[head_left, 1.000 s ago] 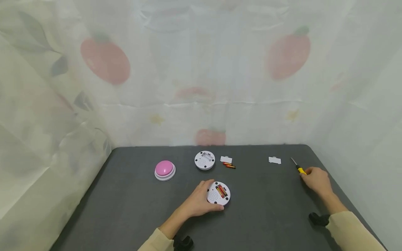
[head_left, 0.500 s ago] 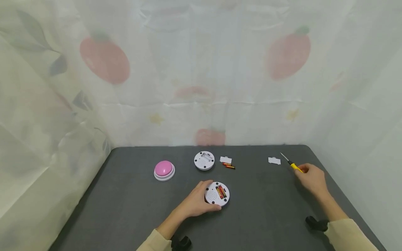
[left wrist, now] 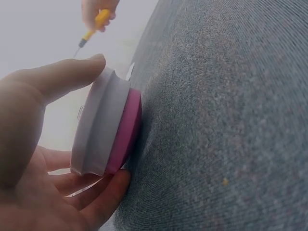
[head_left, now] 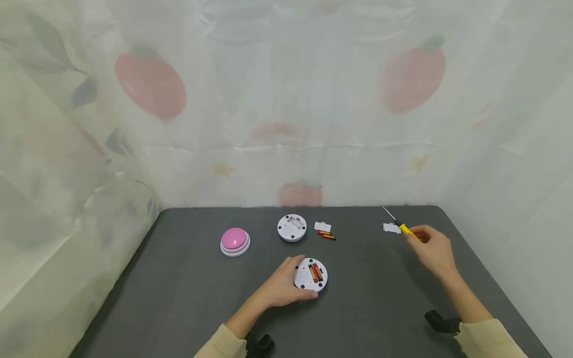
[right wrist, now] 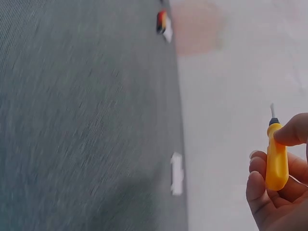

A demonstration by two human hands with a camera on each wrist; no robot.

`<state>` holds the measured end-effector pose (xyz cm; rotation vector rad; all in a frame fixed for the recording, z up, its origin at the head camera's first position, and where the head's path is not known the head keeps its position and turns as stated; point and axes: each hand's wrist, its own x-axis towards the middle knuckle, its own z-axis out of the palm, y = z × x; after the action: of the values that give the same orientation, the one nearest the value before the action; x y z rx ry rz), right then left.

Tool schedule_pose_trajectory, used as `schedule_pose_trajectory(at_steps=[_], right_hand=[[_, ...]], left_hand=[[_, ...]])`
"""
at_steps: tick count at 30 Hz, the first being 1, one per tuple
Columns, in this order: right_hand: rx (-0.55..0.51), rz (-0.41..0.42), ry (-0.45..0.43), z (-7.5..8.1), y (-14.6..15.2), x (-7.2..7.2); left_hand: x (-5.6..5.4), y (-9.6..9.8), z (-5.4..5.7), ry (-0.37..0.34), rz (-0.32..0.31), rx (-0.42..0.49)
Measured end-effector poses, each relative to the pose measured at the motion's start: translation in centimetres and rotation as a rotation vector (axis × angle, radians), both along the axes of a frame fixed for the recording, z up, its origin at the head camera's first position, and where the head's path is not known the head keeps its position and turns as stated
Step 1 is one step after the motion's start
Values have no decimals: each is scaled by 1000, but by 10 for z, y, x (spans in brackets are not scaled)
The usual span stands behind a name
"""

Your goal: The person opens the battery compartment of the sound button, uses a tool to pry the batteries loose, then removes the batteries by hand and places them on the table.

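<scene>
Left hand [head_left: 284, 286] part-open, gripping upturned pink-and-white button [head_left: 302, 279] midway between side edges of tabletop [head_left: 367, 313]; two batteries [head_left: 315, 273] in its underside. Right hand [head_left: 433, 251] nearly closed, pinching yellow screwdriver [head_left: 405, 229] near far right corner.

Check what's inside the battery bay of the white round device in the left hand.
Two red-and-black batteries lie side by side, uncovered, in the white round device that the left hand grips. What lies beneath them is hidden.
</scene>
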<state>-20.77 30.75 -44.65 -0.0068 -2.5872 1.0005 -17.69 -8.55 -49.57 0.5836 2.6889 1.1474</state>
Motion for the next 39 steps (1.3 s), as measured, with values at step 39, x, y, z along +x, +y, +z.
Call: schedule_pose_trajectory(at_steps=[39], right_hand=[[-380,549,-85,19,-75,24]], left_hand=[[-5,2,2,23,-22,-68]])
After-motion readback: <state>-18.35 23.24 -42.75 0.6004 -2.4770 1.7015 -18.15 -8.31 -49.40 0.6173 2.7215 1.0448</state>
